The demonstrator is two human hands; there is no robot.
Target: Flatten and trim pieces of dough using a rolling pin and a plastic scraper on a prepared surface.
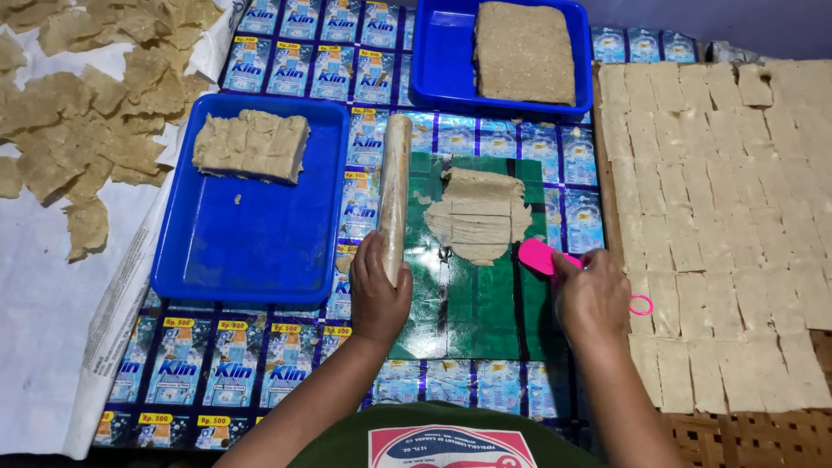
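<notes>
Dough sheet [478,217], rolled thin and scored into strips, lies on the green mat [468,312] at centre. Left hand [378,295] closes around the rolling pin's [394,195] lower end, parking it upright along the sheet's nine o'clock edge. Right hand [593,299], at four o'clock, grips a pink cutter [542,257] aimed at the sheet. Cut squares [719,217] dry at three o'clock.

Wooden rolling pin [394,195]: pale, cylindrical, lying lengthwise, near end held. Pink plastic cutter [539,256]: blade flat, pointing left, handle held. Flattened dough sheet [477,215]: beige, irregular outline, scored into horizontal strips, lying on green plastic between pin and cutter.
</notes>
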